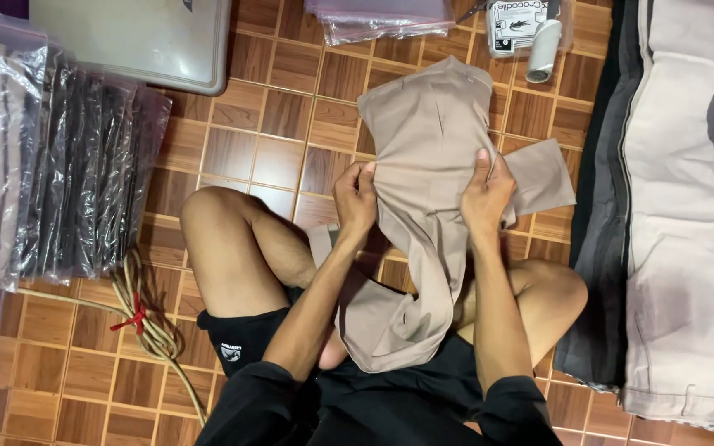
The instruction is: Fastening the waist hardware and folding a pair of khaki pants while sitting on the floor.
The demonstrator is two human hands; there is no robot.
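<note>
At the far left of the frame a stack of bagged dark garments (84,173) stands on the parquet floor (274,140), with a coil of rope (138,318) below it near the person's bent knee. Toward the middle, the left hand (355,198) pinches the left edge of the beige trousers (427,149) — its grip clenched on the cloth. The right hand (485,198) does the same on the right edge, thumb pressed on top, so both hands are about equally near. The garment's long axis runs from the lap at lower centre up and away to the waistband at upper centre, lying between the two grips. At the right edge lies a pile of folded trousers (679,206) — pale and dark layers.
</note>
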